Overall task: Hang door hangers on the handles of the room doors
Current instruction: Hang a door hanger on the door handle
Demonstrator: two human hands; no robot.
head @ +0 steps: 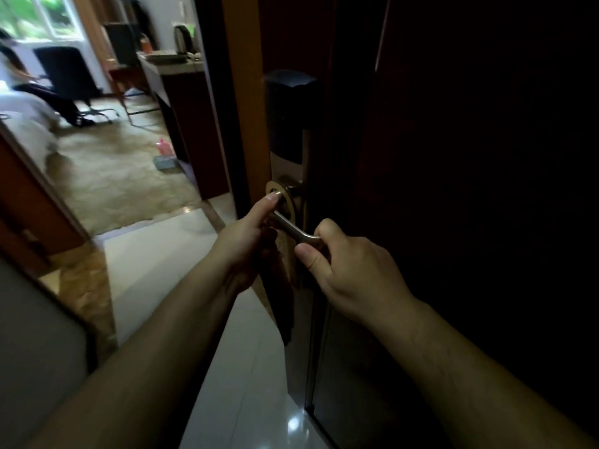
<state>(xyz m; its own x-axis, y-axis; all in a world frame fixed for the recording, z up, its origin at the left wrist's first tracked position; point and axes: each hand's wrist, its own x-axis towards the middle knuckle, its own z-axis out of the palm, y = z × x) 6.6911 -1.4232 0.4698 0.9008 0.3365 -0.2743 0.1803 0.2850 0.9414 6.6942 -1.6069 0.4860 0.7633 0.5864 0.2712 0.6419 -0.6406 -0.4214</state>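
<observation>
A dark wooden room door (470,189) stands ajar, its edge toward me. On it sits a metal lever handle (291,226) under a black lock plate (288,115). A brown door hanger (280,286) dangles from the handle, its ring around the lever near the round base. My left hand (249,241) pinches the top of the hanger at the lever's base, thumb up against the rosette. My right hand (350,267) grips the free end of the lever, fingers curled round it.
Through the opening lies a room with beige carpet (113,176), a dark cabinet with a kettle (181,38), a black chair (68,72) and a person seated at the far left. Glossy white tiles (227,351) cover the floor below. A pink bottle (163,147) stands on the carpet.
</observation>
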